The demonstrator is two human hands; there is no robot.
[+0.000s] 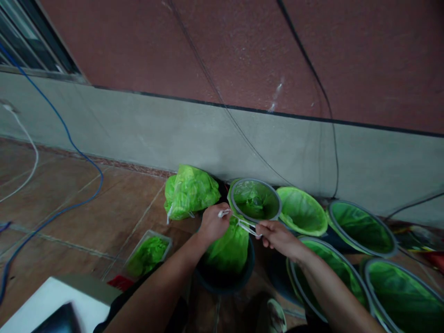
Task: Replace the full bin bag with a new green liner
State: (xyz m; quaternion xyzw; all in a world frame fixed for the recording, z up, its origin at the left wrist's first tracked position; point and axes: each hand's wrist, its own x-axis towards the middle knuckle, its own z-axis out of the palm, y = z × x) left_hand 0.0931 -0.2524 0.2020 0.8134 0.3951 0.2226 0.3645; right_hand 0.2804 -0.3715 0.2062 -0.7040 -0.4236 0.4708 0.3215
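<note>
A dark round pot (225,273) stands on the tiled floor (104,208) just in front of the person, and a bright green mesh bag (229,247) sits in it, its top rising to a grey ring (255,200) that tilts up toward the wall. The left hand (213,224) is pinched shut on one end of a white cord (243,224), and the right hand (277,236) is closed on the other end; the two hands are a little apart, with the cord stretched between them. The cord's long axis runs roughly left to right, sloping slightly down toward the right hand, just below the ring's near edge. To the right of the ring lie four more green bags with open mouths: one without a visible grey ring (302,210) and three ringed ones (362,227), (329,273), (402,296), all close together along the grey wall base (208,138). To the left, one closed, bunched green bag (189,192) lies against the wall, and one clear rectangular tub (148,253) on the floor holds green material. A blue cable (69,134) and a white cable (31,152) cross the floor at far left.
</note>
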